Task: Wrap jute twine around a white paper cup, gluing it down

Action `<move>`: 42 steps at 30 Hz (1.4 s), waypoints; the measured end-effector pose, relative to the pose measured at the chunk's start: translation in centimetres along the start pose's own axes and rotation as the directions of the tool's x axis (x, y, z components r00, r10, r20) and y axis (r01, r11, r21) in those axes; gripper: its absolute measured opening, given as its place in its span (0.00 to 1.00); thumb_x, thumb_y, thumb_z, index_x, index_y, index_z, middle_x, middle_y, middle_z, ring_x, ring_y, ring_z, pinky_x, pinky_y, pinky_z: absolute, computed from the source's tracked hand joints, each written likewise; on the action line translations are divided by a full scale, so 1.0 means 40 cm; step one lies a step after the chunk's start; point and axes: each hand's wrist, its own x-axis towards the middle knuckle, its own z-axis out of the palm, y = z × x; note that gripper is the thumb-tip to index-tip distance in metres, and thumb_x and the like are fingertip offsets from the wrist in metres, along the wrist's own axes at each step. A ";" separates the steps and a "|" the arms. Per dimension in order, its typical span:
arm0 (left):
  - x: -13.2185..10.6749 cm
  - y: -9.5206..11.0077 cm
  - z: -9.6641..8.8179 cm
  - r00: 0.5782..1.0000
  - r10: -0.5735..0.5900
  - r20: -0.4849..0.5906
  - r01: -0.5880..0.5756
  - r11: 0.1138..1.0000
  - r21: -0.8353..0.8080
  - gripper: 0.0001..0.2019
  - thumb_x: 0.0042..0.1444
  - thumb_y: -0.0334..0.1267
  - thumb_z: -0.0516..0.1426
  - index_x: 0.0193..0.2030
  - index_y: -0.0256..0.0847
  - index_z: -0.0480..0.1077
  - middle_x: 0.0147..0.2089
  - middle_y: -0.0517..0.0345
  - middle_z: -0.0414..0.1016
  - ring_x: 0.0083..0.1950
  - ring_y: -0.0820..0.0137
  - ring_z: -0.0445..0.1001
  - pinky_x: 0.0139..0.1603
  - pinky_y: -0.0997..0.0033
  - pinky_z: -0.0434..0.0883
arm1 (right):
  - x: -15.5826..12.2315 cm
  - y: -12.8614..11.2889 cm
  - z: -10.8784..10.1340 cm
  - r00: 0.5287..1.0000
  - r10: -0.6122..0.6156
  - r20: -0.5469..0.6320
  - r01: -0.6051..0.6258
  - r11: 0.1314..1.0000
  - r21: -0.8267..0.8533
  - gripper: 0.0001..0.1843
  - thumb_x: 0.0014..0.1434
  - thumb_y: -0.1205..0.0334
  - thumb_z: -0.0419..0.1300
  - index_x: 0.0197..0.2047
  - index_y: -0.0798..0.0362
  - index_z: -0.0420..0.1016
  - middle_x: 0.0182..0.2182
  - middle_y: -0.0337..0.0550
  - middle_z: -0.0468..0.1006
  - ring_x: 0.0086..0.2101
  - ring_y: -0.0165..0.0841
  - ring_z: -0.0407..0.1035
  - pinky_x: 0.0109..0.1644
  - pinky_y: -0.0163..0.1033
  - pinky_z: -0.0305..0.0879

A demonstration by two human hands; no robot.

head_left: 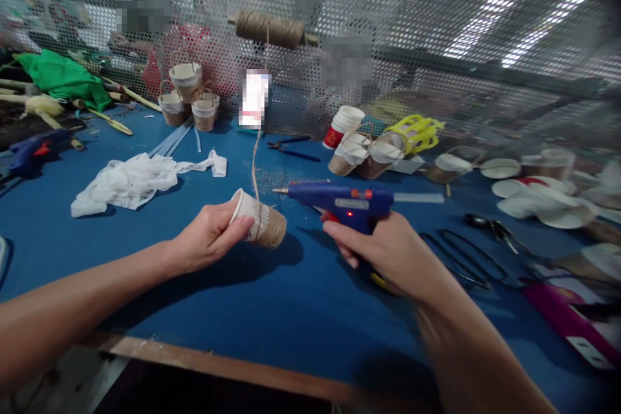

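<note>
My left hand [213, 233] grips a paper cup [250, 207] by its rim end, tilted on its side above the table. Brown twine [272, 228] wraps the cup's lower part, and a loose strand [254, 165] runs from it up to a twine spool [269, 28] at the mesh. In my right hand [378, 242] is a blue glue gun [339, 197], its red light lit and a clear glue stick sticking out behind. The gun's nozzle points left toward the cup, close to it but apart. My right fingers wrap the handle near the red trigger.
White lace fabric [130, 181] lies at the left beside clear glue sticks [172, 141]. Twine-covered cups [185, 81] stand at the back left, more [349, 154] at the back right. Pliers [295, 150], scissors [499, 233] with black handles, and a second glue gun [33, 152] lie around.
</note>
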 end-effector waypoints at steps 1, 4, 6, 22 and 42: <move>0.001 0.000 0.000 1.000 -0.018 0.001 0.018 1.000 -0.013 0.14 0.58 0.33 0.43 0.24 0.36 0.62 0.24 0.61 0.61 0.25 0.76 0.59 0.28 0.77 0.61 | 0.013 0.013 -0.005 0.997 0.056 -0.056 -0.053 0.997 0.061 0.13 0.49 0.51 0.56 0.26 0.52 0.68 0.16 0.36 0.69 0.18 0.29 0.64 0.22 0.35 0.61; 0.002 -0.003 0.002 0.997 -0.082 0.001 0.082 0.996 -0.047 0.13 0.58 0.34 0.43 0.25 0.35 0.62 0.24 0.62 0.60 0.25 0.77 0.58 0.27 0.77 0.60 | 0.063 0.064 -0.020 0.942 0.203 -0.266 -0.172 0.976 0.134 0.16 0.46 0.50 0.59 0.30 0.54 0.69 0.27 0.44 0.75 0.26 0.32 0.69 0.28 0.36 0.63; 0.002 -0.005 0.003 0.993 -0.119 0.004 0.119 0.991 -0.063 0.14 0.58 0.35 0.43 0.24 0.35 0.62 0.24 0.62 0.59 0.25 0.77 0.58 0.27 0.78 0.60 | 0.099 0.102 -0.028 0.931 0.234 -0.281 -0.233 0.972 0.037 0.15 0.48 0.50 0.57 0.25 0.55 0.68 0.25 0.46 0.75 0.26 0.32 0.69 0.29 0.37 0.63; -0.003 0.004 0.000 0.999 -0.024 0.030 0.028 0.992 -0.119 0.14 0.59 0.34 0.44 0.29 0.35 0.66 0.29 0.57 0.67 0.28 0.75 0.62 0.31 0.75 0.63 | 0.170 0.029 0.033 0.996 -0.035 -0.086 0.027 0.995 -0.094 0.16 0.54 0.51 0.52 0.28 0.53 0.75 0.30 0.44 0.76 0.34 0.33 0.69 0.39 0.39 0.61; 0.007 0.013 0.012 0.883 -0.445 0.147 0.457 0.750 -0.478 0.22 0.52 0.54 0.47 0.23 0.34 0.64 0.19 0.63 0.60 0.21 0.78 0.55 0.20 0.79 0.56 | 0.089 -0.097 0.074 0.977 -0.201 -0.069 0.212 0.896 0.390 0.10 0.47 0.57 0.62 0.29 0.55 0.72 0.27 0.38 0.74 0.30 0.28 0.67 0.36 0.34 0.63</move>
